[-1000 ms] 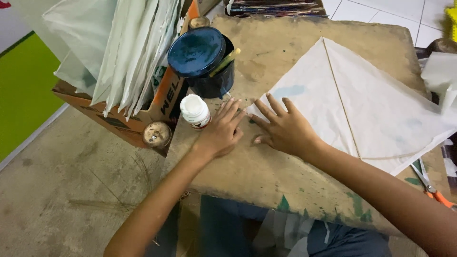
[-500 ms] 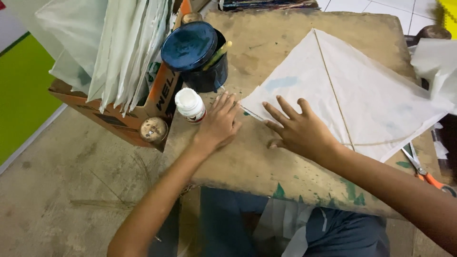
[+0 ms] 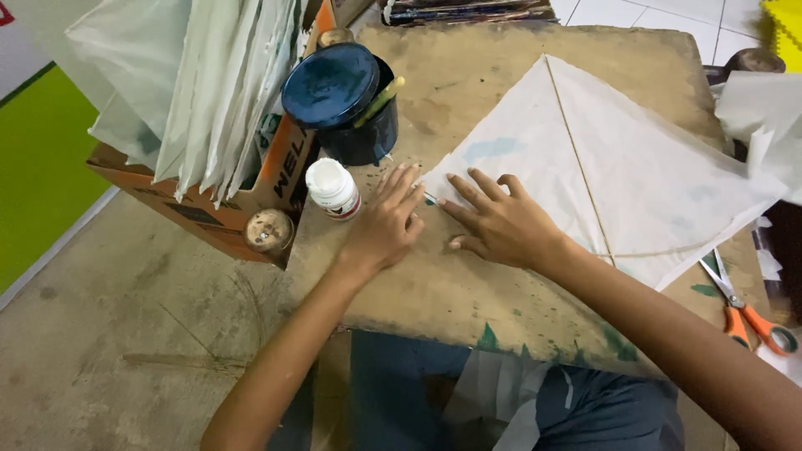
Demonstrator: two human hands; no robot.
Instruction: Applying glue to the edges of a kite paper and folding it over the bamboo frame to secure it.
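Left hand [image 3: 386, 224] flat, fingers spread, palm down on worn brown tabletop [image 3: 434, 288], fingertips at left corner of white paper kite [image 3: 635, 179]. Right hand [image 3: 501, 224] also open, fingers splayed, pressing same kite corner, gripping nothing. Kite lying flat across tabletop, thin stick spine and bowed cross stick visible. Small white bottle [image 3: 333, 189] just left of left hand. Dark blue lidded pot [image 3: 341, 100] behind bottle. Cardboard box [image 3: 217, 179] of white sheets at far left. Orange-handled scissors [image 3: 743, 309] at right edge.
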